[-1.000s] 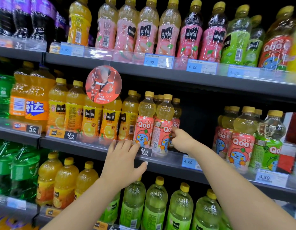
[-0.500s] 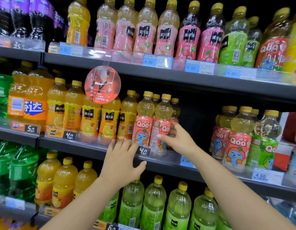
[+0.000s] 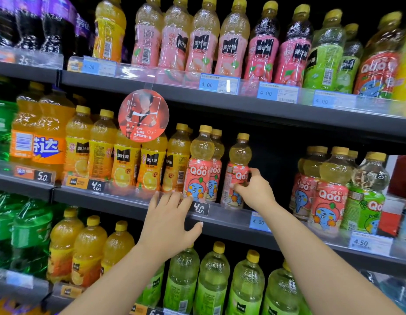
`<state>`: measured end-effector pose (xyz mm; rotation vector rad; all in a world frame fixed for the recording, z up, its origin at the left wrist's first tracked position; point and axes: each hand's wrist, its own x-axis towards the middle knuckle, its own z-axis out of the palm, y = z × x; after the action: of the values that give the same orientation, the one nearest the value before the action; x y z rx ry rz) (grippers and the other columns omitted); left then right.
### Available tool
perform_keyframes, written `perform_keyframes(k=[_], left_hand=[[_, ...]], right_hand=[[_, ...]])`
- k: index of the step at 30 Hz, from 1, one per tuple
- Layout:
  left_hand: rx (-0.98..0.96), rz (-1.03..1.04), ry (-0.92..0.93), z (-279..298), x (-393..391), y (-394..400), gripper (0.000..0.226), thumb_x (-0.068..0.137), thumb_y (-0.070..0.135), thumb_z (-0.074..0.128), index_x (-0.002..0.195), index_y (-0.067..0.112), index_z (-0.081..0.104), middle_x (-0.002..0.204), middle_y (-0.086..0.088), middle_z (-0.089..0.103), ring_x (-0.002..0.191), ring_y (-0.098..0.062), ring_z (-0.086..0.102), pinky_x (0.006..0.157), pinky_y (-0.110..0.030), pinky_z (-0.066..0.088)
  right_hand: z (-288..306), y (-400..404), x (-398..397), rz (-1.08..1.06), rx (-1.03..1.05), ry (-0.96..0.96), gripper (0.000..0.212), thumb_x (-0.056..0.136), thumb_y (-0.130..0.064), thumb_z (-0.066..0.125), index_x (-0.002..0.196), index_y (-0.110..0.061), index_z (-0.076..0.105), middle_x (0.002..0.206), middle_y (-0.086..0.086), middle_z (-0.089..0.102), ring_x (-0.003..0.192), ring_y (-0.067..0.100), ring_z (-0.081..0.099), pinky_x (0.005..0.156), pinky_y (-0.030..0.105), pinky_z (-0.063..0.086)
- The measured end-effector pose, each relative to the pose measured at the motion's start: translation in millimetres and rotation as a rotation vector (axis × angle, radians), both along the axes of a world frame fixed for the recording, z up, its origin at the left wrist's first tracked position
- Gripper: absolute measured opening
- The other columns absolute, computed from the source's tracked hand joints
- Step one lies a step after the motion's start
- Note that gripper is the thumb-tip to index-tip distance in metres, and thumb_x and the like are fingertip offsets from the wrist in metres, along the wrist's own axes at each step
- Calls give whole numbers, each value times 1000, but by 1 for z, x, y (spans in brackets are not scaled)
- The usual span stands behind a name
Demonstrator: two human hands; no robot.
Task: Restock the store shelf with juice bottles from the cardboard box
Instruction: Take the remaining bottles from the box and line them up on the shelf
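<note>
A store shelf point(image 3: 133, 202) packed with drinks: the right hand point(image 3: 254, 189) has its fingers clamped on a pink-labelled juice bottle point(image 3: 237, 171) at the middle shelf's gap, while the left hand point(image 3: 169, 220) rests spread on the edge. Full and slick, the bottle probably handles best gripped mid-label.

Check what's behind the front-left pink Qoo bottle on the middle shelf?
One more pink Qoo bottle stands right behind the front Qoo bottle; its cap and label edge show. Anything deeper is hidden in the dark shelf.
</note>
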<state>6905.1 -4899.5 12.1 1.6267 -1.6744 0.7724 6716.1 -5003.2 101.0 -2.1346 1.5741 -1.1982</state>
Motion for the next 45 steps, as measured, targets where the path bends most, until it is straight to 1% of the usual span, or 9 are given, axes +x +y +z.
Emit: perform_keyframes(k=[8,12,15,21,23,28,36,40,45], left_hand=[[3,1,-5,0,-1,2,59,72,61,48,111,19,63,104,0,63,102,-25,58,99,-53,42],[37,22,-27,-1,-1,3,63,72,62,46,114,18,62,108,-2,64,106,-26,58,99,-55,41],[78,64,-53,0,-1,5,66,73,62,43,116,16,62,112,-4,64,110,-26,58,100,-57,40],[7,76,-84,1,-16,11,66,73,51,58,122,8,59,122,-12,61,115,-30,56,102,-59,37],[-5,48,-86,7,-27,12,65,74,52,48,122,9,59,119,-10,62,113,-30,57,102,-57,35],[7,-35,-119,17,-55,8,61,71,46,63,118,8,63,116,-10,65,107,-30,61,94,-53,47],[16,-22,-172,3,-54,-1,72,57,46,81,118,10,65,114,-6,67,106,-25,62,97,-53,43],[-27,-37,-173,4,-52,-3,62,62,49,63,113,14,67,110,-1,68,102,-23,64,95,-52,43],[-2,-43,-170,5,-50,-2,62,64,52,56,113,15,67,108,1,67,100,-22,64,96,-53,43]], right_hand=[[0,-1,7,-22,35,48,58,84,-38,67,130,-13,41,121,9,63,106,27,62,86,39,53],[8,26,-8,-6,-90,-32,61,87,-39,65,138,-15,41,131,6,57,116,23,57,85,30,46],[15,53,-40,-16,-190,-54,62,86,-40,65,139,-20,42,134,3,54,120,19,53,92,31,44],[23,89,-134,-236,-351,-108,56,84,-34,67,134,-21,47,133,-4,54,120,17,52,88,27,39],[22,87,-153,-287,-296,-113,60,84,-35,68,136,-19,43,134,0,54,119,20,53,88,30,42],[12,71,-159,-360,-169,-29,72,86,-40,64,144,-12,32,140,7,49,123,25,51,95,35,44],[14,56,-150,-553,-142,127,76,87,-42,63,143,-9,24,141,11,42,103,27,62,62,30,41],[13,50,-146,-631,-111,189,60,86,-49,60,124,-7,43,128,10,45,92,25,61,62,32,49],[8,48,-140,-666,-137,244,53,87,-48,60,115,-8,40,108,9,57,80,24,62,55,30,42]])
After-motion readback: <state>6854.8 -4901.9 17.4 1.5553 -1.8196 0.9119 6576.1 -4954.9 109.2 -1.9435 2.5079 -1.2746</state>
